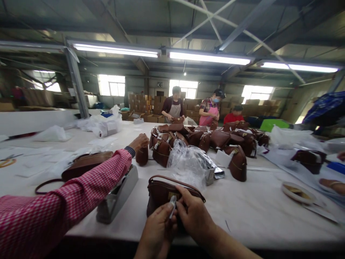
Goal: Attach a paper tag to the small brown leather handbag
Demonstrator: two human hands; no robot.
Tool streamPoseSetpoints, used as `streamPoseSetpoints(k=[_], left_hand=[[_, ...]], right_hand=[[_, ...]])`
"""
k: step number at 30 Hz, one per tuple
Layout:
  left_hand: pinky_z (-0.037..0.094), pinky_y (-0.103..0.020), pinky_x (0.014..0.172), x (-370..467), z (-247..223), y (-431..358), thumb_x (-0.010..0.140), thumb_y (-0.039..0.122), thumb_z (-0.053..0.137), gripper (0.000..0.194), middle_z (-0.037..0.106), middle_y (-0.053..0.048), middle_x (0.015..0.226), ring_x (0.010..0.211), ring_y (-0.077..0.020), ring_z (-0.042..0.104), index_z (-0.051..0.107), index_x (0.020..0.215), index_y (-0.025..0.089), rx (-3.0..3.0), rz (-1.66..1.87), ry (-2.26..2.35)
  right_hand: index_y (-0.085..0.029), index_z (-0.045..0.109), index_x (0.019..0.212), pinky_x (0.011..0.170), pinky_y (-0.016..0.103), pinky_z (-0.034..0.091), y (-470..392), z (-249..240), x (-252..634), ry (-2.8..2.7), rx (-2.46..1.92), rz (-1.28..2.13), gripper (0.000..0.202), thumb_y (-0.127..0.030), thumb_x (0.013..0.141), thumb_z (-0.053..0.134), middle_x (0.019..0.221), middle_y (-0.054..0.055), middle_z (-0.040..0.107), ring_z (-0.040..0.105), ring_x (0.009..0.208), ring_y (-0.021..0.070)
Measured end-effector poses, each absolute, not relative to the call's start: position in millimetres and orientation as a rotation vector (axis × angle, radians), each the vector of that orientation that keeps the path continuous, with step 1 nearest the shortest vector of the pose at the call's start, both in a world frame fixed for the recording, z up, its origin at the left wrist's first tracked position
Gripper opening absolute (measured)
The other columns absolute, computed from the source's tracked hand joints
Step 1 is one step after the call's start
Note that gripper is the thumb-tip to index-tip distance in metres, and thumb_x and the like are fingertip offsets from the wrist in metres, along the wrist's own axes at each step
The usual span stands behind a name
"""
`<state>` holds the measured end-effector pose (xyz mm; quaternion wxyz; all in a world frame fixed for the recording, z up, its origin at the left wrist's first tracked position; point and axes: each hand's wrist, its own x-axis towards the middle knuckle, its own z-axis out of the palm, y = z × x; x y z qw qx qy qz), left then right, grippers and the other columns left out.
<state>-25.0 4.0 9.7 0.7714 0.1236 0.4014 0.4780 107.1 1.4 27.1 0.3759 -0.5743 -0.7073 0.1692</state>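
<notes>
A small dark brown handbag stands near the table's front edge, its top strap arched over a zipped opening. On its front sits a small gold-coloured plate. My left hand is closed, pinching a small whitish wrapped piece by that plate. My right hand is closed on the bag's front right side, its index finger along the leather and its thumb close to the whitish piece. The lower part of the bag is hidden behind both hands.
A co-worker's checked sleeve reaches in from the left, the hand on another brown bag. A grey metal holder lies below that arm. Crumpled clear plastic and piled brown bags lie ahead. A tape roll is at right.
</notes>
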Motion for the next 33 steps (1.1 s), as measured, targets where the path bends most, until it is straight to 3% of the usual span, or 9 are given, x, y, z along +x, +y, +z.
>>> streamPoseSetpoints(k=[4,9,13,15,17,20,25,28,33], left_hand=[[0.048,-0.014,0.04,-22.6,13.0,3.4,0.084,0.013,0.065,0.01,0.065,-0.001,0.065,0.043,-0.0061,0.059,0.069,0.093,0.011,0.216,1.027,0.9],[0.047,-0.014,0.04,-21.7,14.2,2.4,0.08,0.015,0.071,0.007,0.064,0.0,0.065,0.043,-0.0057,0.059,0.067,0.085,0.012,0.238,1.011,0.921],[0.047,-0.015,0.043,-22.8,9.4,1.6,0.072,0.02,0.079,0.019,0.065,0.001,0.066,0.046,-0.0065,0.059,0.067,0.086,0.014,0.303,1.031,0.92],[0.046,-0.016,0.043,-21.2,4.5,1.1,0.066,0.027,0.084,0.029,0.065,0.0,0.065,0.046,-0.0071,0.058,0.067,0.084,0.014,0.376,1.079,0.946],[0.045,-0.016,0.043,-17.9,-1.1,0.4,0.059,0.038,0.088,0.041,0.066,-0.002,0.065,0.047,-0.007,0.057,0.068,0.084,0.013,0.464,1.149,0.977],[0.046,-0.018,0.044,-12.4,-8.6,-0.8,0.051,0.054,0.087,0.055,0.064,-0.001,0.06,0.047,-0.0081,0.055,0.071,0.083,0.012,0.589,1.229,1.042],[0.052,-0.023,0.052,-9.4,-15.3,-3.0,0.056,0.063,0.08,0.058,0.071,-0.006,0.067,0.057,-0.0149,0.062,0.073,0.083,0.013,0.814,1.36,1.155],[0.055,-0.026,0.059,-9.0,-15.1,-5.1,0.062,0.064,0.075,0.055,0.075,-0.008,0.074,0.069,-0.0215,0.069,0.073,0.086,0.014,0.893,1.391,1.197],[0.056,-0.029,0.07,-6.9,-12.2,-9.2,0.073,0.058,0.067,0.043,0.076,-0.008,0.084,0.079,-0.0247,0.07,0.075,0.089,0.019,1.049,1.46,1.295]], right_hand=[[-0.016,0.055,0.135,0.075,0.03,0.052,5.5,26.6,110.0,-1.822,-1.485,0.441,0.051,-0.017,0.084,0.05,0.076,0.004,0.072,0.068,0.073,0.0202],[-0.013,0.049,0.141,0.064,0.029,0.049,10.9,17.2,114.9,-1.901,-1.605,0.372,0.067,-0.013,0.075,0.052,0.07,0.005,0.069,0.064,0.063,0.0209],[-0.012,0.042,0.145,0.062,0.027,0.047,1.5,15.0,121.4,-1.823,-1.463,0.425,0.062,-0.019,0.084,0.049,0.065,0.001,0.064,0.061,0.059,0.0178],[-0.013,0.054,0.134,0.062,0.026,0.047,-6.2,17.1,123.9,-1.712,-1.394,0.479,0.048,-0.028,0.088,0.05,0.067,0.001,0.063,0.059,0.06,0.0164],[-0.014,0.069,0.105,0.065,0.025,0.047,-12.0,19.2,123.4,-1.606,-1.372,0.601,0.032,-0.037,0.09,0.052,0.072,0.004,0.065,0.061,0.067,0.0168],[-0.014,0.073,0.079,0.066,0.026,0.048,-14.1,18.0,116.0,-1.499,-1.359,0.919,0.04,-0.048,0.088,0.055,0.075,0.007,0.07,0.063,0.072,0.0195],[-0.013,0.077,0.086,0.065,0.028,0.049,-7.8,8.5,103.0,-1.314,-1.331,1.087,0.043,-0.053,0.081,0.063,0.08,0.008,0.073,0.064,0.075,0.0218],[-0.012,0.077,0.085,0.059,0.025,0.047,-4.7,5.7,101.3,-1.234,-1.297,1.143,0.045,-0.056,0.076,0.068,0.075,0.007,0.071,0.06,0.068,0.0179],[-0.01,0.074,0.081,0.037,0.018,0.027,-2.0,5.4,98.3,-1.055,-1.288,1.327,0.06,-0.068,0.067,0.072,0.052,-0.001,0.053,0.038,0.041,0.0068]])
